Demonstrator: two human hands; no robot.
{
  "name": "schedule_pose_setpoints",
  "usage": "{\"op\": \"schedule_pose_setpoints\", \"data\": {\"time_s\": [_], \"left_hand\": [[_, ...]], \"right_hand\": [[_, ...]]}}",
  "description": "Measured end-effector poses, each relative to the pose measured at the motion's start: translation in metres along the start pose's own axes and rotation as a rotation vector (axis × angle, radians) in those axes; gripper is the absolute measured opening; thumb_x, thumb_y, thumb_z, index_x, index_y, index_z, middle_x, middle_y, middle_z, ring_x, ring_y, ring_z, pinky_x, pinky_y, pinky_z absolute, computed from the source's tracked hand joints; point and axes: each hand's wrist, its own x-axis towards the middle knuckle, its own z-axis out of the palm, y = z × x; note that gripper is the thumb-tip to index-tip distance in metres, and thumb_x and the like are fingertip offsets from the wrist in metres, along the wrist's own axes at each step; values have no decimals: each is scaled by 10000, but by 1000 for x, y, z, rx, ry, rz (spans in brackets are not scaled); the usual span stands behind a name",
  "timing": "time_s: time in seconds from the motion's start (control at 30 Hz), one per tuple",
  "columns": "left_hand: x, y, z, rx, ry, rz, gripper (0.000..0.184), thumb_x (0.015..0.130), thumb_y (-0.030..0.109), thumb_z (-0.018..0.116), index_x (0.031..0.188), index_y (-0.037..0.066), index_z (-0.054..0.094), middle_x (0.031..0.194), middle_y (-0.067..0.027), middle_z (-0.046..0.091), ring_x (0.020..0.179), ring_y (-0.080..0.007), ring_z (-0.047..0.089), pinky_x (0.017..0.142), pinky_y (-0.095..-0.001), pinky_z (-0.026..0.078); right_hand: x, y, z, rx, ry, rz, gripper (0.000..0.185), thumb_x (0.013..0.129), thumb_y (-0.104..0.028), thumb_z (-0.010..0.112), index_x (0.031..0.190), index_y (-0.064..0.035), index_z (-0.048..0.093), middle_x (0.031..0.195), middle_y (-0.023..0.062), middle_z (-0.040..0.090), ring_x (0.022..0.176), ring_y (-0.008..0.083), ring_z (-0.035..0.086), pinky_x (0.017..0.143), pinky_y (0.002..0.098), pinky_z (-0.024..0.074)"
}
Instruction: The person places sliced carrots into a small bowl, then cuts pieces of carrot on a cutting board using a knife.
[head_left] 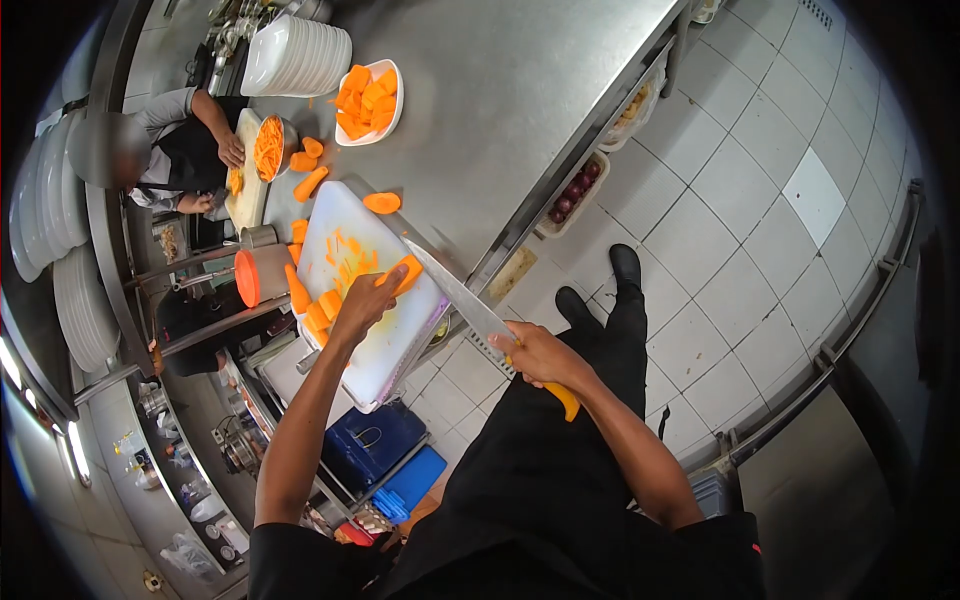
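Observation:
My left hand [368,302] grips an orange carrot piece [408,272] over the white cutting board [385,345]. In my right hand [535,355] is the yellow handle [566,402] of a large knife, and its blade [455,292] points up and left, the tip close to the carrot piece. Small orange scraps [350,257] lie on the board. Carrot chunks [322,308] rest along the board's left side. Beyond the board's far edge, a carrot piece [382,203] sits on the steel table [470,110].
A white bowl of orange chunks [384,120], stacked white dishes [297,57] and an orange-rimmed container [262,275] stand around the board. Across the table, a co-worker's hand [230,150] is by a bowl of orange shreds [268,148]. Below the table's edge is a tub of dark red onions [573,193].

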Motion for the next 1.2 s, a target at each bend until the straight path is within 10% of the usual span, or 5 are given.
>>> {"op": "schedule_pose_setpoints", "data": {"time_s": [0.4,0.53,0.6,1.2], "left_hand": [[2,-1,-4,46,-51,-39,795,894,707,561,997,-75,650,684,-28,441,739,-177,576,527,-266,355],[2,-5,-2,25,20,11,739,903,686,555,861,-45,654,639,-54,495,590,-148,479,581,-325,421],[2,0,-8,49,-96,-29,894,894,725,539,1182,-117,625,746,-83,529,845,-250,630,588,-285,405],[1,1,-5,27,-96,-1,838,921,673,557,1214,-109,626,722,-20,434,726,-166,520,681,-285,461]], "right_hand": [[12,-11,11,-92,30,-43,414,1036,-374,461,886,9,504,628,92,514,444,185,503,485,347,448],[13,-9,13,-128,53,-73,413,1035,-372,462,886,11,502,608,104,501,470,208,514,515,364,455],[5,-18,10,-84,40,18,409,1037,-384,475,889,-4,504,595,81,497,471,177,499,505,344,444],[18,0,8,-18,28,27,434,1040,-456,468,1022,-28,539,609,7,441,461,91,466,446,276,414]]}}
